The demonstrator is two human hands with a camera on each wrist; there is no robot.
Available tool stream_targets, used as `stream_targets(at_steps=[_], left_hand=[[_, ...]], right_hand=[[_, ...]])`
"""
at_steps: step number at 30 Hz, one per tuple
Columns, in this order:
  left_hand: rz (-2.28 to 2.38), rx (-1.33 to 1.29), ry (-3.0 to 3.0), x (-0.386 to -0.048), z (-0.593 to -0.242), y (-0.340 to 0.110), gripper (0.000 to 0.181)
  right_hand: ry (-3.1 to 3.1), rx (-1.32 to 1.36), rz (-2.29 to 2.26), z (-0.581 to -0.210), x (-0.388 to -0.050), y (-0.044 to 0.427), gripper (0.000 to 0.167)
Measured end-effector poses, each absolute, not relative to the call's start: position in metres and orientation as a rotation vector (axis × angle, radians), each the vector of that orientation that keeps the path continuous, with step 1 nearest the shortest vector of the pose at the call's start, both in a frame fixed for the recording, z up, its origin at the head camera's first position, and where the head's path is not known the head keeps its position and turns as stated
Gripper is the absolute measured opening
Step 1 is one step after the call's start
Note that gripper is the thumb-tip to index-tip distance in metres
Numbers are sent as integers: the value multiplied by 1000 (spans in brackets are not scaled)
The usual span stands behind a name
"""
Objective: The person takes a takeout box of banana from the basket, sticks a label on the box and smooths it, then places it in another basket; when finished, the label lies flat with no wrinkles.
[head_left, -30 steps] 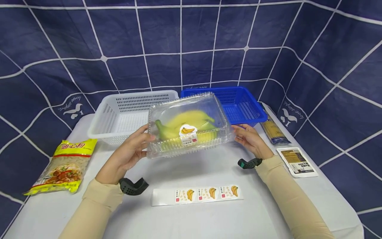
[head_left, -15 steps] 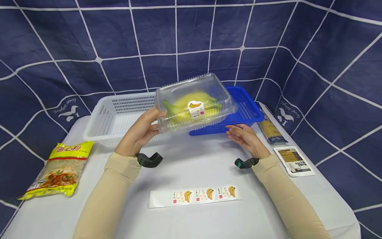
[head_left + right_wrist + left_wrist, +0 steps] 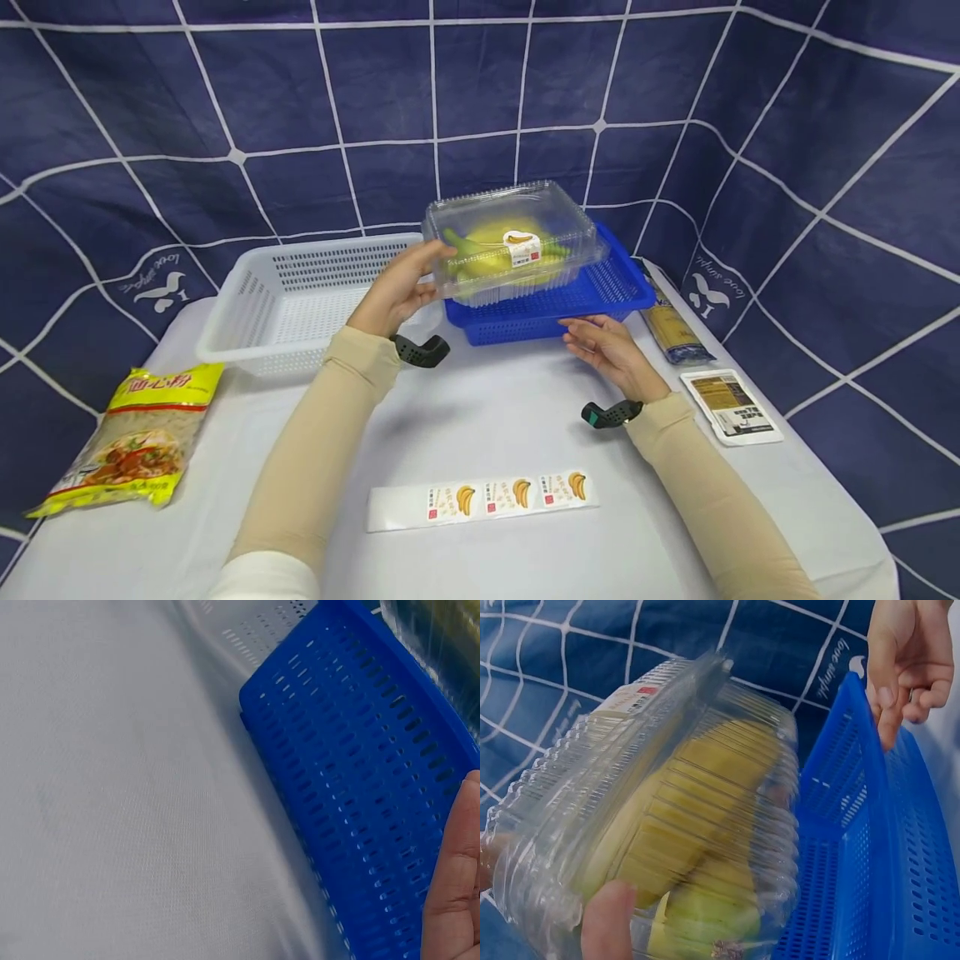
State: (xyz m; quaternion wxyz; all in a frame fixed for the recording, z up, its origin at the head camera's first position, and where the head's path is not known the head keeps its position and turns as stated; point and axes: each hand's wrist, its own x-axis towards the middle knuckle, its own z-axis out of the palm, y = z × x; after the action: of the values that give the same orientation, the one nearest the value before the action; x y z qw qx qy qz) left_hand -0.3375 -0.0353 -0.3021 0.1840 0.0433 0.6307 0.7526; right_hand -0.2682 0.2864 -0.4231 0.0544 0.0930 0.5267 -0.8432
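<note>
My left hand (image 3: 401, 287) holds the left end of a clear plastic clamshell box (image 3: 525, 200), thumb against its side in the left wrist view. Yellow-green bananas (image 3: 712, 787) lie inside the box. A white banana label (image 3: 522, 250) is stuck on its front. The box is slightly tilted above the blue basket (image 3: 517, 325), covering part of the basket's opening. At the basket's front rim, my right hand (image 3: 611, 354) touches the rim with its fingertips, fingers loosely bent. Most of that hand lies outside the right wrist view.
A white basket (image 3: 225, 333) stands left of the blue one. A yellow pasta bag (image 3: 142, 437) lies at the left. A strip of banana labels (image 3: 483, 500) lies in front. At the right are a long noodle-like pack (image 3: 675, 325) and a flat white pack (image 3: 731, 407).
The right hand has let go of the box and moved to the blue basket's rim. The left hand has carried the box forward and right over that basket.
</note>
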Motion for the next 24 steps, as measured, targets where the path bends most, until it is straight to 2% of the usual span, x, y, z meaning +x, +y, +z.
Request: stream_targets(at_steps=[3, 8, 10, 16, 22, 24], left_hand=[[2116, 88, 1791, -346, -302, -28, 29], [2117, 42, 1789, -360, -305, -15, 14], [2116, 21, 1789, -365, -307, -10, 15], [2078, -60, 1815, -376, -313, 5, 39], [2014, -73, 1872, -380, -309, 20, 51], [1986, -88, 1889, -380, -306, 24, 60]], right_hand=[[1585, 281, -2569, -423, -269, 284, 14], [1581, 296, -2574, -423, -270, 281, 7], [1577, 297, -2575, -423, -270, 280, 3], [1503, 297, -2597, -424, -271, 279, 25], [1551, 337, -2590, -424, -272, 280, 23], [1563, 341, -2586, -424, -273, 281, 23]])
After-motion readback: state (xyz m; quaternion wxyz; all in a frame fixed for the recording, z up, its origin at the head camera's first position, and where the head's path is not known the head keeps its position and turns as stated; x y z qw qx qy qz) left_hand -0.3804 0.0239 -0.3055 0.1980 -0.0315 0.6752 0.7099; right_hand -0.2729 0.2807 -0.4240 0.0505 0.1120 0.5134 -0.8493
